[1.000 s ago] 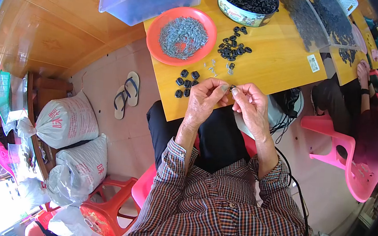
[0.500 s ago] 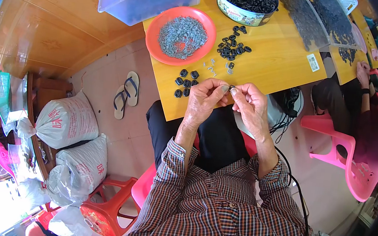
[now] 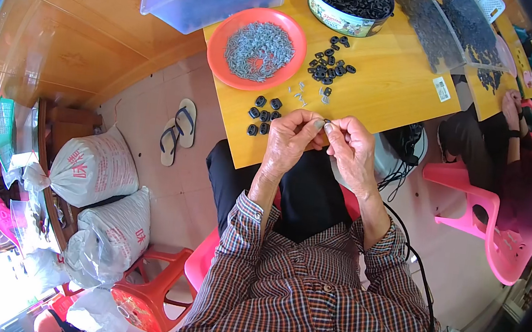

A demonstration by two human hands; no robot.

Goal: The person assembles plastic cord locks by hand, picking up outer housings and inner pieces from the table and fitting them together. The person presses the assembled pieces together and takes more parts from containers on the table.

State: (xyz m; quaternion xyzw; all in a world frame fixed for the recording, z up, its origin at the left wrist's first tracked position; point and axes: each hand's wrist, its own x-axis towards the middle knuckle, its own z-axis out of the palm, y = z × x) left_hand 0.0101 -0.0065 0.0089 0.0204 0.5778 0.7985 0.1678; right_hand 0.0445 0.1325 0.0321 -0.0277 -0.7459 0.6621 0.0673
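My left hand [image 3: 292,139] and my right hand [image 3: 351,151] meet at the table's front edge. Thumbs and fingertips of both are pinched on one small black plastic piece [image 3: 327,121], mostly hidden by the fingers. Left of my hands, several black plastic pieces with holes [image 3: 264,116] stand grouped on the yellow table [image 3: 387,81]. Just beyond the fingers lie a few loose small metal pins [image 3: 299,95]. A looser pile of black pieces [image 3: 330,65] is farther back. The red plate [image 3: 296,58] holds a heap of similar silvery pins [image 3: 258,47].
A clear plastic bin [image 3: 212,9] and a round tin [image 3: 344,23], both with black pieces, stand at the back. More clear bins [image 3: 448,36] are at the right. Another person's hand [image 3: 512,105] shows there, near a pink chair [image 3: 490,211]. White sacks [image 3: 98,166] and slippers [image 3: 178,131] lie left.
Both hands keep almost the same pose around the small black piece. The whole view has shifted very slightly; nothing on the table has visibly moved.
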